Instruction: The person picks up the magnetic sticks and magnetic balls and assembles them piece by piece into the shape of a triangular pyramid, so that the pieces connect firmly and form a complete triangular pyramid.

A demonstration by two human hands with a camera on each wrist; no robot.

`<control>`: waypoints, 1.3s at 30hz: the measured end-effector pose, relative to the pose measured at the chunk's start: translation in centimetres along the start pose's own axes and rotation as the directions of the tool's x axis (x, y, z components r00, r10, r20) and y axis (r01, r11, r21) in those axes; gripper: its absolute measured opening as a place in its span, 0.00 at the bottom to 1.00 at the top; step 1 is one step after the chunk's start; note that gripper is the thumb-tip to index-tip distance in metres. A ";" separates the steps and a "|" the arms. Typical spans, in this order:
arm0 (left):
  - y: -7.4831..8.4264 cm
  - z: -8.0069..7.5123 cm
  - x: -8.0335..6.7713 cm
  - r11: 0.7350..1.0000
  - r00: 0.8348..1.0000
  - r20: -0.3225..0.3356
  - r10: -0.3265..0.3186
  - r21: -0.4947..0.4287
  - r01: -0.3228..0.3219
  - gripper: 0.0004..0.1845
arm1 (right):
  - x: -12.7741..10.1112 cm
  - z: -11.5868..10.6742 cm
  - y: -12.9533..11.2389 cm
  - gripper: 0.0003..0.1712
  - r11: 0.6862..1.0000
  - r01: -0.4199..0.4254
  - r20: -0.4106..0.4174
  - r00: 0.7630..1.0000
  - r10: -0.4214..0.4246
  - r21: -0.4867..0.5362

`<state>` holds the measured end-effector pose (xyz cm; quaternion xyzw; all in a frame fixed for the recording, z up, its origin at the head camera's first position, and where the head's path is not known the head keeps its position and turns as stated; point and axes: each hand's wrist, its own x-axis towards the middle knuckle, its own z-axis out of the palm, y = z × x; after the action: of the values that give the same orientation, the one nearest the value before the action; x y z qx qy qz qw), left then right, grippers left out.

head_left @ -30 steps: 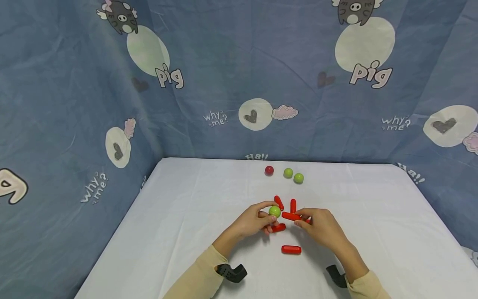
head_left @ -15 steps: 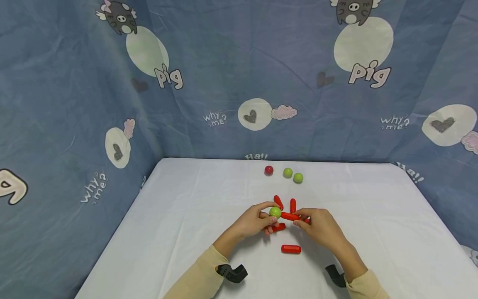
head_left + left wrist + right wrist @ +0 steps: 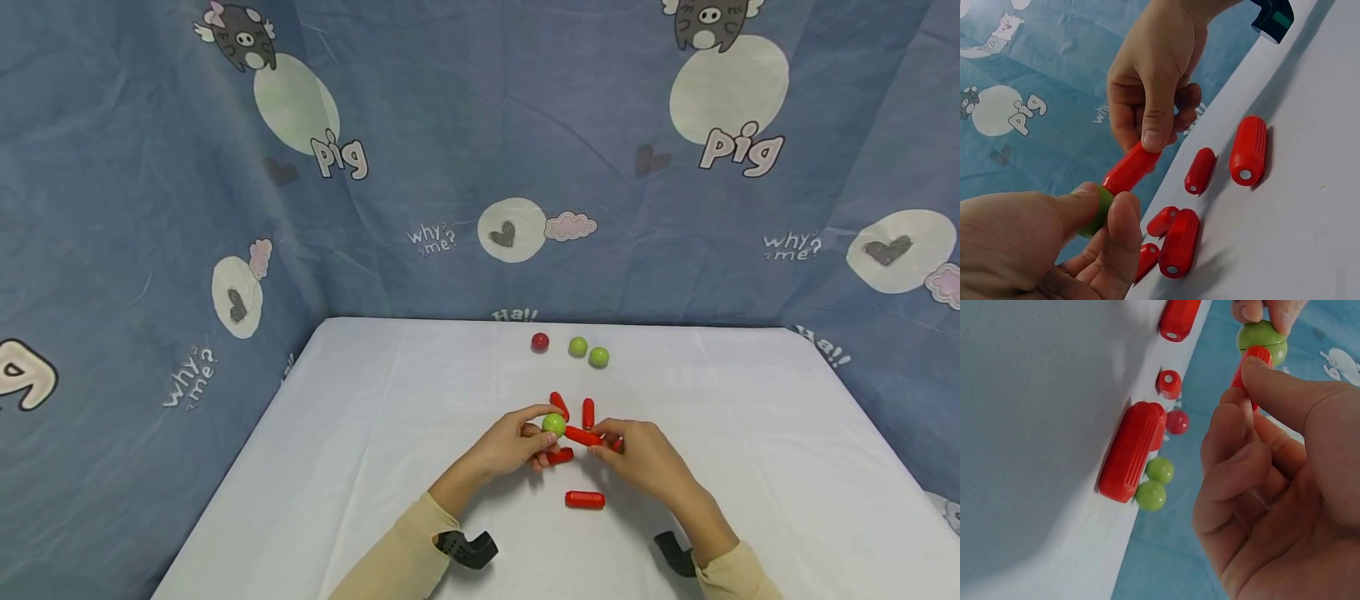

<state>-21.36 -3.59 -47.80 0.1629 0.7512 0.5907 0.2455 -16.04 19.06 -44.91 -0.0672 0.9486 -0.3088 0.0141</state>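
Pinching a glossy green ball (image 3: 553, 424) between thumb and fingertips, left hand (image 3: 510, 444) hovers just above the white cloth-covered table (image 3: 375, 467). Right hand (image 3: 645, 458) grips a ribbed red rod (image 3: 582, 435) by thumb and forefinger, rod tip touching the ball. Four loose red rods lie around the hands: two just beyond, one under, one (image 3: 585, 500) nearer the body. Well beyond, one red ball (image 3: 540, 342) and two green balls (image 3: 588, 352). Blue cartoon-pig fabric (image 3: 450, 150) walls the table.
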 end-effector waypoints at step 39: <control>1.5 1.1 -1.0 0.993 0.983 0.179 0.045 0.099 -0.064 0.20 | -0.1 0.0 -0.4 0.31 0.957 -0.011 0.192 0.980 -0.047 0.291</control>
<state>-20.01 -2.89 -46.35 0.2479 0.7514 0.5404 0.2861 -15.90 18.71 -44.68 -0.1034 0.8863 -0.4366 0.1146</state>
